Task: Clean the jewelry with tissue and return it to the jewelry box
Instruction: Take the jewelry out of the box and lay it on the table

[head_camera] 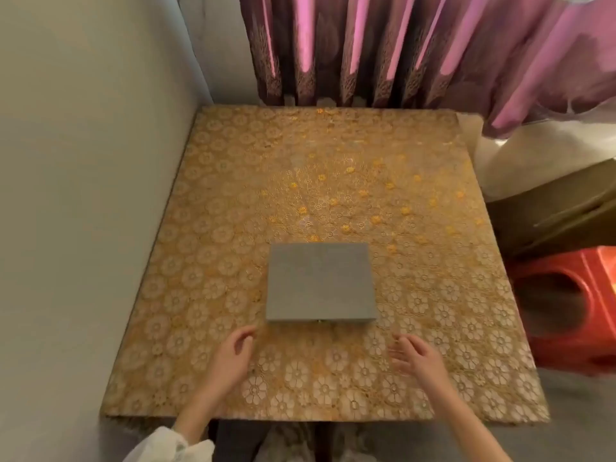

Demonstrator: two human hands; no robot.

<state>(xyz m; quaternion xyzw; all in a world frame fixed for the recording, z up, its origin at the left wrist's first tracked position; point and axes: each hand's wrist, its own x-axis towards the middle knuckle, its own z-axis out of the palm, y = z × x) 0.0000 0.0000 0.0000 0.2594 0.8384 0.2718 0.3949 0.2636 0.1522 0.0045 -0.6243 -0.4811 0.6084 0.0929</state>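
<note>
Flat grey jewelry box (320,282) sitting square on the table (233,181), lid down, a small clasp just showing at the middle of its near edge. Placed toward the near half of the tabletop, a little left of centre; a wide stretch of gold floral cloth beyond the box's far edge, broad margins off its left and right sides too.

Left hand (230,356) hovering just short of the box's near left corner, fingers loosely curled, holding nothing, apart from the box. Right hand (418,356) just short of the box's near right corner, fingers spread and relaxed, slightly blurred, also holding nothing and not touching. Open cloth between the two hands, directly in front of the clasp. White sleeve (173,445) on the left arm, below the table's near edge.

Left of the box, the table's edge running tight along a pale wall (83,195). Beyond the box, the far edge butting up against pink curtains (366,51). Right of the box, past the table's right edge, a red plastic stool (566,308) close by, with a brown cardboard box (550,211) behind it. Near edge of the table just under both wrists.
</note>
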